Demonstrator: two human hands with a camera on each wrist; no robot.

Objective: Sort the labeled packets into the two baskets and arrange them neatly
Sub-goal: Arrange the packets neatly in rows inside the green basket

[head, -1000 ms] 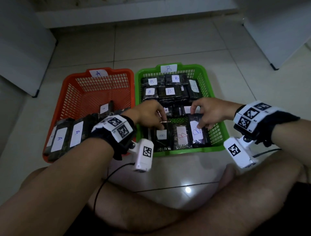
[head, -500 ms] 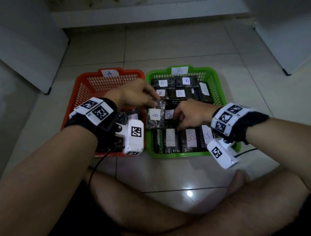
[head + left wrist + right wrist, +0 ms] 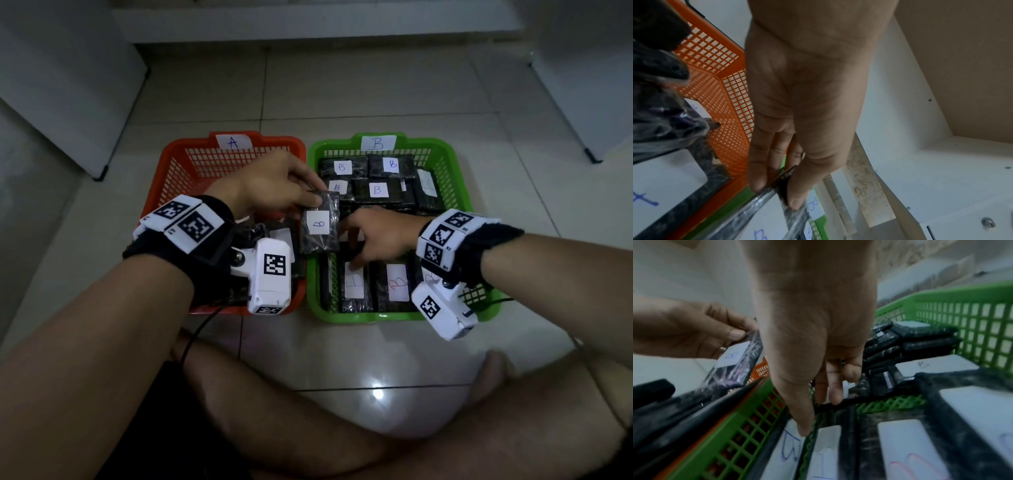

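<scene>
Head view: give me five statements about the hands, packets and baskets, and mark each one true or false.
1. The left hand pinches a packet labelled B by its top edge. True.
2. That packet lies flat on the floor of the orange basket. False: it hangs in the air over the border between the two baskets.
3. The green basket carries a tag marked B on its far rim. True.
4. The right hand lifts a packet clear of the green basket. False: its fingers reach down among the packets lying in that basket.
5. The orange basket's tag reads B. False: it reads A.
</scene>
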